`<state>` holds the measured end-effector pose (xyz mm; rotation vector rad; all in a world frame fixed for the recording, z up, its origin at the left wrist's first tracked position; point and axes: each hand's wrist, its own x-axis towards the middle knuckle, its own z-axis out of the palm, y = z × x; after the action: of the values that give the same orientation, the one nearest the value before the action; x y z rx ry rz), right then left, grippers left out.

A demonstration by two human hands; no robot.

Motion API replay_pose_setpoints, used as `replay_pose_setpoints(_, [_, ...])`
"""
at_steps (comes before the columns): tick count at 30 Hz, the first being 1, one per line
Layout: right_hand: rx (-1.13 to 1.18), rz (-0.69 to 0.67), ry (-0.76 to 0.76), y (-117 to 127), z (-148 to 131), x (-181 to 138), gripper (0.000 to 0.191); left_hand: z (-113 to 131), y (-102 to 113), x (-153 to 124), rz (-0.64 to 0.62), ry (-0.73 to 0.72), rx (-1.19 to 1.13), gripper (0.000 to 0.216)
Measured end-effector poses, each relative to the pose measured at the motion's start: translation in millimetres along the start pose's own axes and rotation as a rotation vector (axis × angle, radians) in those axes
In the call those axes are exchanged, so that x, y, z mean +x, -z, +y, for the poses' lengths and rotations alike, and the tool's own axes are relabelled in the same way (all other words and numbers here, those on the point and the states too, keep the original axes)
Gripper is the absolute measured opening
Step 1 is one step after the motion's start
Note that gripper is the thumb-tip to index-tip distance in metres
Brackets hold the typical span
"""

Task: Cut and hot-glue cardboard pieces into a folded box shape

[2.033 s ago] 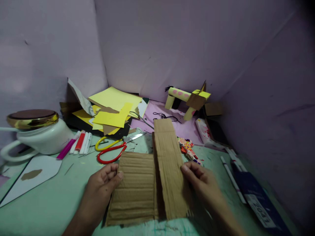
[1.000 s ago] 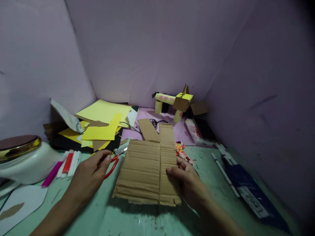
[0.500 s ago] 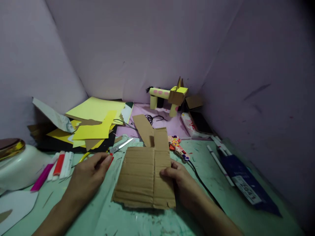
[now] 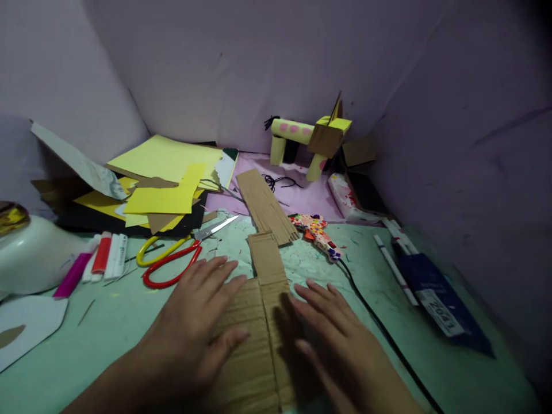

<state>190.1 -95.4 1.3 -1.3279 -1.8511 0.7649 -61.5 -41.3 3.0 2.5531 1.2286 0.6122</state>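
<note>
Hovering or resting, hard to say which, with both hands low over cardboard on the bench (image 4: 103, 339). Find the corrugated panel (image 4: 248, 376) directly under the left hand (image 4: 190, 319), and the narrow strip (image 4: 272, 282) just left of the right hand (image 4: 338, 328). Read the strip's long axis as pointing away from the body, far end leaning a bit left and sticking out past the panel's far edge. Note the seam (image 4: 268, 333) between panel and strip, lying between the two hands; can't confirm bonded or merely butted. Call the right hand nearer to the strip, left hand nearer to the panel. Count fingers on both hands as extended, slightly parted, wrapped around nothing; can't verify contact. See left thumb inboard over the panel, left fingertips near its far left corner, right fingertips alongside the strip's outer edge, with shadow across it. Also log a loose cardboard piece (image 4: 267, 204) beyond the strip's far end, slanted the same way but more; touching or just apart, unclear. Find scissors (image 4: 199, 237) just beyond the left hand, floral corded tool (image 4: 317, 233) beyond the right hand.
</note>
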Motion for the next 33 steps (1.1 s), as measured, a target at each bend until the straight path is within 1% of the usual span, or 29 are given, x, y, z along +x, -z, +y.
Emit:
replay_pose_setpoints(2, [-0.025,-0.182,0.066,-4,1,-2,0.062,8,-12,-11,-0.063,-0.052,0.057,0.068])
replay_pose_setpoints(3, [-0.028,-0.225,0.073,-5,2,-3,0.062,10,-18,-16,-0.083,-0.062,0.070,0.073])
replay_pose_setpoints(4, [-0.026,-0.225,0.080,-6,4,-2,0.060,11,-24,-21,-0.099,-0.068,0.078,0.075])
replay_pose_setpoints(5, [-0.026,-0.180,0.085,-5,7,0,0.055,11,-29,-24,-0.103,-0.074,0.085,0.074])
replay_pose_setpoints(7, [-0.052,-0.013,0.074,0,11,12,0.041,8,-35,-27,-0.094,-0.081,0.103,0.067])
replay_pose_setpoints(9, [-0.133,0.109,-0.010,7,13,35,0.028,7,-36,-26,-0.055,-0.093,0.120,0.058])
replay_pose_setpoints(10, [-0.186,0.091,-0.056,9,13,49,0.025,6,-35,-25,-0.032,-0.091,0.129,0.053])
replay_pose_setpoints(11, [-0.239,0.005,-0.102,11,12,62,0.024,7,-34,-24,-0.006,-0.082,0.142,0.047])
replay_pose_setpoints(12, [-0.263,-0.065,-0.142,12,11,75,0.025,7,-33,-24,0.018,-0.067,0.154,0.042])
replay_pose_setpoints(14, [-0.272,-0.085,-0.217,11,8,95,0.026,7,-32,-25,0.057,-0.031,0.168,0.035])
replay_pose_setpoints(17, [-0.193,-0.050,-0.269,2,5,106,0.026,5,-32,-30,0.124,-0.026,0.159,0.029])
replay_pose_setpoints(20, [-0.036,-0.012,-0.308,-11,6,109,0.028,1,-34,-32,0.179,-0.057,0.175,0.026])
replay_pose_setpoints(22, [0.070,0.040,-0.325,-19,10,116,0.036,0,-36,-31,0.196,-0.071,0.198,0.026])
replay_pose_setpoints(24, [0.155,0.108,-0.329,-22,13,130,0.044,-1,-36,-29,0.207,-0.079,0.216,0.027])
replay_pose_setpoints(26, [0.214,0.181,-0.329,-18,15,149,0.049,-3,-37,-28,0.221,-0.122,0.231,0.029])
replay_pose_setpoints(29, [0.234,0.297,-0.353,-2,12,174,0.053,-5,-35,-27,0.248,-0.178,0.256,0.030])
replay_pose_setpoints(31, [0.222,0.350,-0.375,8,6,175,0.054,-7,-34,-27,0.256,-0.192,0.265,0.031])
replay_pose_setpoints(33, [0.218,0.336,-0.376,14,-1,161,0.052,-8,-33,-26,0.252,-0.201,0.261,0.032])
